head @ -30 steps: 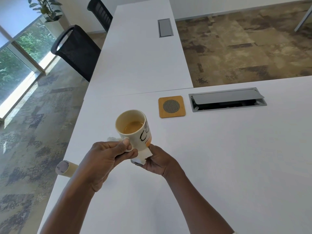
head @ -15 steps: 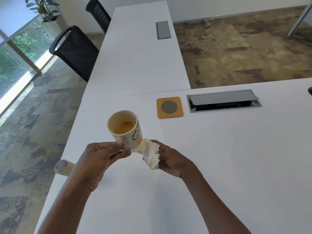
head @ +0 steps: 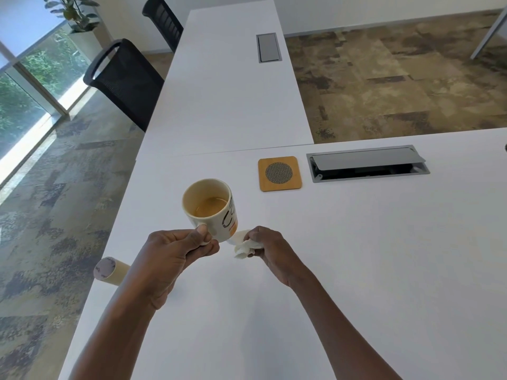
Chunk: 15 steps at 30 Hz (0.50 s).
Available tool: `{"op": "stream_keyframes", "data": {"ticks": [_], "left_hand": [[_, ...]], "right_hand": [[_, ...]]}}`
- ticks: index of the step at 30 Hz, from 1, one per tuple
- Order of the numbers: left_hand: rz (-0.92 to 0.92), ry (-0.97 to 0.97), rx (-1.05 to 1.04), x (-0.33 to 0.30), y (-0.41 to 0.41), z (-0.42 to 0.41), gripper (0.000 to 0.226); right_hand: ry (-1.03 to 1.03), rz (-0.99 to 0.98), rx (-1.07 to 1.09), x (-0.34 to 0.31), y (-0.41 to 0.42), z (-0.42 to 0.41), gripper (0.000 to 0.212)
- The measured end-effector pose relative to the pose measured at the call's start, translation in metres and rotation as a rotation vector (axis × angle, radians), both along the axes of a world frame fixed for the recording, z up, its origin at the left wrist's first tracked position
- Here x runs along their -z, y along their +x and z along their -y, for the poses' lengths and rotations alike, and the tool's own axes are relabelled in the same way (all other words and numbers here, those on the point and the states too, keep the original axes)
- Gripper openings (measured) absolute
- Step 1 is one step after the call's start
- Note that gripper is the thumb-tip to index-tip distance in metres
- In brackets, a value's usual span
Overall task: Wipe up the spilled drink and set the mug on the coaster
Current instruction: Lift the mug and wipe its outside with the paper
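A white tabletop [head: 356,270] fills most of the view and meets a second long white table [head: 227,86] that runs away from the person. Two black mesh chairs [head: 129,78] stand along the left side of that far table, with a potted plant [head: 79,17] by the window beyond them. A grey cable hatch [head: 367,163] is let into the near tabletop, its lid tilted partly open. Just left of the hatch lies a square wooden coaster [head: 279,173] with a round mesh centre, bare on top.

The left hand [head: 175,253] holds a cream mug [head: 210,209] by its handle, fingers and thumb curled round it, above the tabletop and well short of the coaster. The mug is tilted slightly and holds a little brown drink at the bottom; dark lettering and an orange patch show on its side. The right hand [head: 270,248] grips a crumpled white paper napkin [head: 244,246], pressed against the lower side of the mug. A paper roll [head: 111,270] lies at the left edge of the tabletop, its flat end facing the camera.
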<state>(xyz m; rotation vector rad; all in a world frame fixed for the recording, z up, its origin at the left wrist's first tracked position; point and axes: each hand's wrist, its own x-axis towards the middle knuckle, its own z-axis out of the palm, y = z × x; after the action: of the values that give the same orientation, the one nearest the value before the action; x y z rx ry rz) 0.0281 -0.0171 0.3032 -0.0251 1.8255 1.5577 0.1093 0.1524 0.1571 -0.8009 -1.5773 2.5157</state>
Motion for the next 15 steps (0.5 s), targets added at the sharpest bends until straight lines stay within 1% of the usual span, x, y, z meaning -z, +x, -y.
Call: {"op": "stream_keyframes", "data": {"ticks": [2, 3, 4, 6, 7, 12, 15], "left_hand": [[0.004, 0.000, 0.007, 0.000, 0.000, 0.000, 0.039], [0.003, -0.001, 0.015, 0.000, -0.001, -0.001, 0.039], [0.001, -0.003, 0.023, 0.000, -0.001, -0.001, 0.039], [0.001, -0.002, 0.031, 0.000, -0.003, -0.002, 0.038], [0.002, 0.000, 0.031, 0.000, -0.004, -0.003, 0.038], [0.005, -0.019, 0.059, 0.001, -0.008, -0.003, 0.038], [-0.004, -0.023, 0.074, 0.000, -0.011, -0.002, 0.039]], "right_hand": [[0.162, 0.019, 0.025, -0.001, -0.002, 0.003, 0.018], [0.204, 0.007, 0.043, -0.002, -0.002, 0.005, 0.018], [0.207, -0.009, 0.074, -0.003, -0.003, 0.005, 0.027], [0.158, -0.032, 0.160, -0.004, -0.006, 0.006, 0.044], [0.135, -0.040, 0.199, -0.005, -0.007, 0.007, 0.048], [0.032, -0.151, 0.288, -0.003, -0.013, 0.007, 0.042], [-0.044, -0.181, 0.370, -0.003, -0.019, 0.012, 0.043]]}}
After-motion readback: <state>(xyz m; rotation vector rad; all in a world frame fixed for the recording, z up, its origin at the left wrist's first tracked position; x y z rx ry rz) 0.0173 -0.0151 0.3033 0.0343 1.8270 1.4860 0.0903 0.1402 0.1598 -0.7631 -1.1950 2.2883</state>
